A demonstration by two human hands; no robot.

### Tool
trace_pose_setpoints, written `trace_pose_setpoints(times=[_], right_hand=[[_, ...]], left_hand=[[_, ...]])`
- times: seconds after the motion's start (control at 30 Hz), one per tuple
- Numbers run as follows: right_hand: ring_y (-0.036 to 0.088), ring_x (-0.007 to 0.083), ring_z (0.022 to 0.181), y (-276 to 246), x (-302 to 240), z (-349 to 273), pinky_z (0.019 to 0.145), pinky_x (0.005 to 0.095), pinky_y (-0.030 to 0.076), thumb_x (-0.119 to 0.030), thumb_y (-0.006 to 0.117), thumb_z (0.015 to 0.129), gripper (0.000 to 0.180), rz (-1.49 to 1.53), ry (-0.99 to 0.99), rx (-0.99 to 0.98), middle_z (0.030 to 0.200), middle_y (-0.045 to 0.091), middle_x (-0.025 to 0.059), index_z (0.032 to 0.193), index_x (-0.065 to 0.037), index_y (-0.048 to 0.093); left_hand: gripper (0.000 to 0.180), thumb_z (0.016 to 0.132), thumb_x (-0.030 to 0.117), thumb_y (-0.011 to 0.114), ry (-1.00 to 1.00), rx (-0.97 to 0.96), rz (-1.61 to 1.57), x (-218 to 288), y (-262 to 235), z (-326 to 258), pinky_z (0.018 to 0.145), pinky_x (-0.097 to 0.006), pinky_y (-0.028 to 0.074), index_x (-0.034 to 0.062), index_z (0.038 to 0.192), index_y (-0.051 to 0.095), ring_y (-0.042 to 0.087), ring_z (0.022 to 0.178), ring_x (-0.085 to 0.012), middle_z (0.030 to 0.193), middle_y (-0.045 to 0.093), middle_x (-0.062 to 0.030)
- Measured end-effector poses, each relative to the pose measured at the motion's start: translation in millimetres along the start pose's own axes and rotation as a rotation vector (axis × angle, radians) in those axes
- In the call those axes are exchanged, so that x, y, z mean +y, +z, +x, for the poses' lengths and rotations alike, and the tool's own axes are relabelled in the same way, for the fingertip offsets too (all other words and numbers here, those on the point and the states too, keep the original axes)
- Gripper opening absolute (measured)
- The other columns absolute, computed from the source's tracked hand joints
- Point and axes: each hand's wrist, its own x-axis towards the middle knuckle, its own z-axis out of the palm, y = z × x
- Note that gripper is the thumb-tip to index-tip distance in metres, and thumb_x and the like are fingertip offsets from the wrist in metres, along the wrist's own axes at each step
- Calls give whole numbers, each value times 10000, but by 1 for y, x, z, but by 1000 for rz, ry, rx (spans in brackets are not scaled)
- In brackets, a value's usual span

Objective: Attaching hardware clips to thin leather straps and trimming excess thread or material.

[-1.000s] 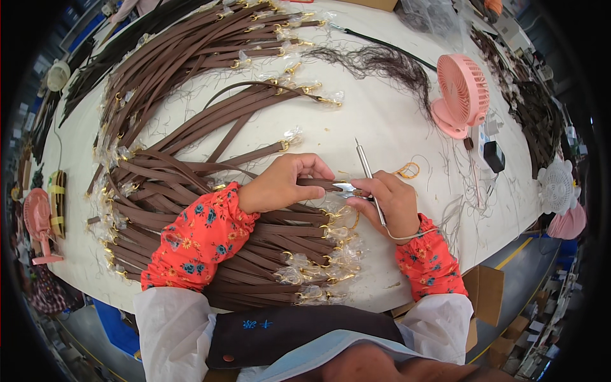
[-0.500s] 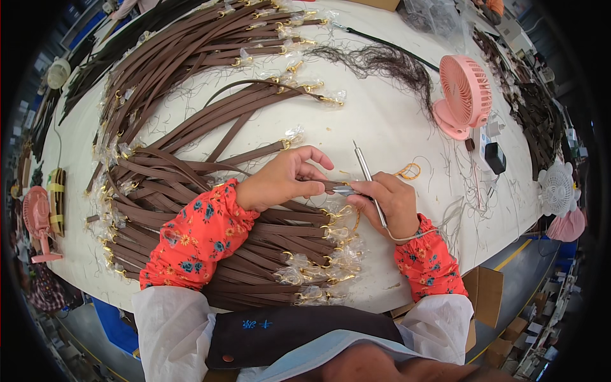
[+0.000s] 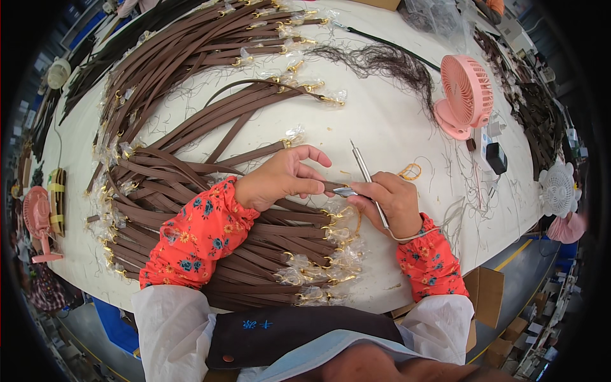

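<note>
Nearest us, a strap pile [image 3: 280,232] lies on the table [image 3: 407,137], close by, maybe for easy reach. Our left hand [image 3: 286,178] pinches one brown strap [image 3: 330,185], likely to steady it, top finger lifted; our right hand [image 3: 389,200] squeezes silver snips [image 3: 345,191] at its end, a pen-like tool [image 3: 361,162] tucked in, pointing away. Farther off, a pink fan [image 3: 461,92] faces in, perhaps to cool us.

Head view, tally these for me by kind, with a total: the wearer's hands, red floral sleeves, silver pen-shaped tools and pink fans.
Hands: 2 (left hand, right hand)
Red floral sleeves: 2 (left sleeve, right sleeve)
Silver pen-shaped tool: 1
Pink fans: 2 (right-side fan, left-side fan)
Total: 7
</note>
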Motion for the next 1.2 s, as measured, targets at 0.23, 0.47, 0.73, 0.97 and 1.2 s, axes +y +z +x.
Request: trace_pose_setpoints(times=[0.23,0.47,0.73,0.97,1.2], right_hand=[[562,229,578,2,3,0,503,342,436,-140,779,746,219,65,17,-24,681,549,58,929,-92,669],[564,223,556,3,10,-6,495,328,427,-108,775,758,248,236,98,11,683,563,65,971,-93,647],[553,219,546,3,9,-4,488,331,422,-118,774,762,228,181,70,-2,678,555,60,954,-97,653],[549,220,559,-1,8,-3,485,340,424,-138,779,745,242,77,18,-20,678,534,52,956,-100,668],[537,205,573,-6,4,-1,481,338,426,-155,784,719,258,-59,-52,-43,692,505,37,945,-103,671]], left_hand=[[415,844,42,691,0,3,3,-1,1,1,610,-179,424,56,1189,462,567,748,-49,955,701,-125],[390,860,54,680,-4,6,9,0,2,0,601,-182,427,56,1183,461,542,722,-35,956,703,-116],[379,869,71,677,4,5,39,-3,1,1,604,-186,432,57,1180,460,571,771,-40,962,705,-104],[386,868,75,682,1,-4,43,-3,0,2,607,-188,433,60,1182,458,585,788,-46,966,707,-104],[395,861,75,689,-13,11,51,-2,1,1,605,-183,429,62,1180,456,592,794,-49,975,708,-114]])
